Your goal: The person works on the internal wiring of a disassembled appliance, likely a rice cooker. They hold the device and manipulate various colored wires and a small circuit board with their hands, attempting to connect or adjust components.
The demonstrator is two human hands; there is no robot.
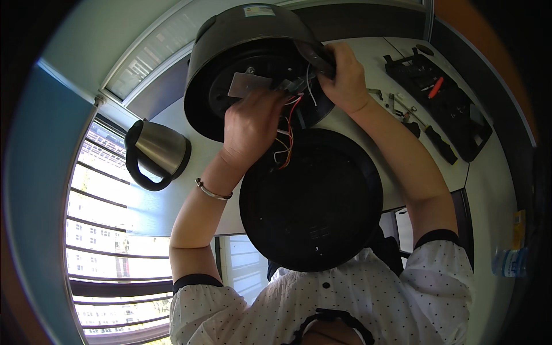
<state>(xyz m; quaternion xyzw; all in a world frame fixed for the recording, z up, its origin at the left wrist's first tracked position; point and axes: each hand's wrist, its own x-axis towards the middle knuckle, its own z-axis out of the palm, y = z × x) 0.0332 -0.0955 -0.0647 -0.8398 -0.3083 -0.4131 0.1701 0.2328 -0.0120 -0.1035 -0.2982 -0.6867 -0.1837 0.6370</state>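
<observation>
Well, the dark round housing [270, 57] stands tipped on its side at the far part of the pale tabletop [374, 63], its hollow facing the person and a label [259, 10] on its outer wall. The right hand [347, 80] is clamped on the curved black handle [317, 57] at the housing's right edge, the thumb on the near side. The left hand [253, 121] reaches into the mouth of the hollow with its fingers bunched near a greyish connector [297, 86] — whether they actually grip it I cannot tell, since the fingertips are lost in shadow. Just above those fingers sits a flat pale plate [244, 85], and red, yellow and white wires [291, 129] hang from the hollow toward a round black panel [313, 201], which lies between the forearms and extends past the table's near edge toward the person's spotted blouse [322, 310]. A bracelet [213, 191] circles the left wrist. Farther out on the left, a steel kettle [158, 150] with a black handle stands near the bright window [115, 230]. On the right, beyond the right forearm, lie small metal parts [397, 103], a dark-handled screwdriver [440, 144] and an open black tool case [454, 112] — a red tool [436, 87] shows in it.
</observation>
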